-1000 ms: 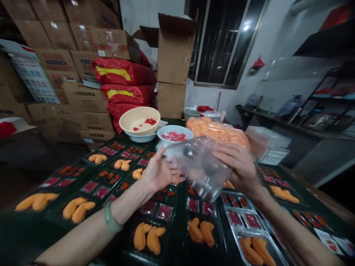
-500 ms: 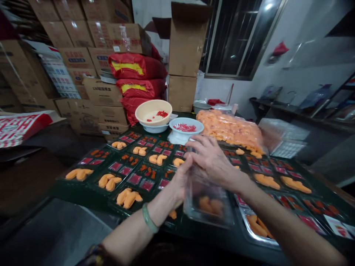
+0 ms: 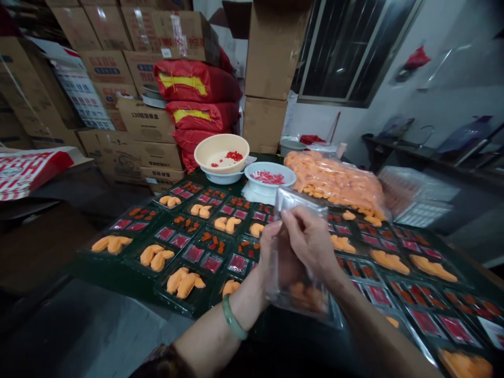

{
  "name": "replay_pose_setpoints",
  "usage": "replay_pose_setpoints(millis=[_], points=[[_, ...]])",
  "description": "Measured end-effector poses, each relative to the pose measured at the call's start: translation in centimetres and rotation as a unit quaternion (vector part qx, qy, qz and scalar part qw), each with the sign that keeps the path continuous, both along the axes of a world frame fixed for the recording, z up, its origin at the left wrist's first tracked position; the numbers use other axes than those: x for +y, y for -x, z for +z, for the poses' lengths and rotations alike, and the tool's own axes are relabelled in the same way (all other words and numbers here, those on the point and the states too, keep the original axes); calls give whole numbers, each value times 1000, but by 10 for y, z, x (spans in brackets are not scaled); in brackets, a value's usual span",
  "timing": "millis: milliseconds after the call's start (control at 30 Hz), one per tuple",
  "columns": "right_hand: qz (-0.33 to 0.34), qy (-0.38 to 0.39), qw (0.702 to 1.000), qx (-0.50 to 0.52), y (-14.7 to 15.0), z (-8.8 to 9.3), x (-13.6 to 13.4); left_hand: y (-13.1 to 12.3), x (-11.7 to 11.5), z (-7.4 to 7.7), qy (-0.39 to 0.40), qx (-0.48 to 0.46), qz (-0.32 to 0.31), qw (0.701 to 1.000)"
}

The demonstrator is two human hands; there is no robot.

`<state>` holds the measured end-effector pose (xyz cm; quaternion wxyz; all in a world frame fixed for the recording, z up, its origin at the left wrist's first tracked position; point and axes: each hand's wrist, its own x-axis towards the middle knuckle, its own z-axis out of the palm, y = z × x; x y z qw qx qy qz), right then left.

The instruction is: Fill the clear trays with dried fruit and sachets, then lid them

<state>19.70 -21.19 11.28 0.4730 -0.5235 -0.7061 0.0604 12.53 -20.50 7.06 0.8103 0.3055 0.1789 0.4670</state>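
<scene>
Close in front of me a clear plastic box (image 3: 281,283) is held tilted up, with orange pieces showing blurred through its lower part. My left hand (image 3: 268,257) is closed on the box's left edge, a green bangle (image 3: 234,317) round that wrist. My right hand (image 3: 309,236) is closed, thumb and fingers bent against the upper right of the box and covering part of it. Behind and around the hands lie several clear trays with orange pieces (image 3: 185,283), red square packets (image 3: 211,262) and dark red bits (image 3: 212,242).
At the table's back stand a cream basin (image 3: 205,152) with red bits and a pale blue bowl (image 3: 289,176) of pink-and-white packets. Right of them lies a big clear bag of orange pieces (image 3: 338,181). Cardboard boxes (image 3: 145,118) and red sacks (image 3: 197,84) are stacked behind.
The right hand's fingers, spread over the top of the box before, have curled in lower on its right side. The box's upper end now shows, and the view has shifted slightly.
</scene>
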Motion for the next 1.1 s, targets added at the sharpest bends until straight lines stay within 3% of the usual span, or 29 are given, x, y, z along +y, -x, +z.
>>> replay_pose_setpoints(millis=[67,133,267,367,600,767,933,1100], points=[[89,86,990,73,-4,6,-8,1,1,-1,1,-63,1,998],[150,161,965,146,-10,10,-14,-2,3,-7,-12,-134,-40,990],[188,274,911,246,-26,4,-15,-15,7,-27,-38,-164,-109,980],[203,305,887,281,-37,-5,-14,-24,8,-35,-28,-113,-126,985],[227,314,868,310,-50,-13,-13,-33,6,-34,-42,-82,-102,991],[197,308,886,285,-45,-10,-20,-27,3,-30,0,-30,-87,996],[141,162,950,225,-38,-1,-39,-22,-4,-10,38,-15,-6,999],[176,182,942,221,-64,4,-52,-33,-1,-5,36,14,-53,998]])
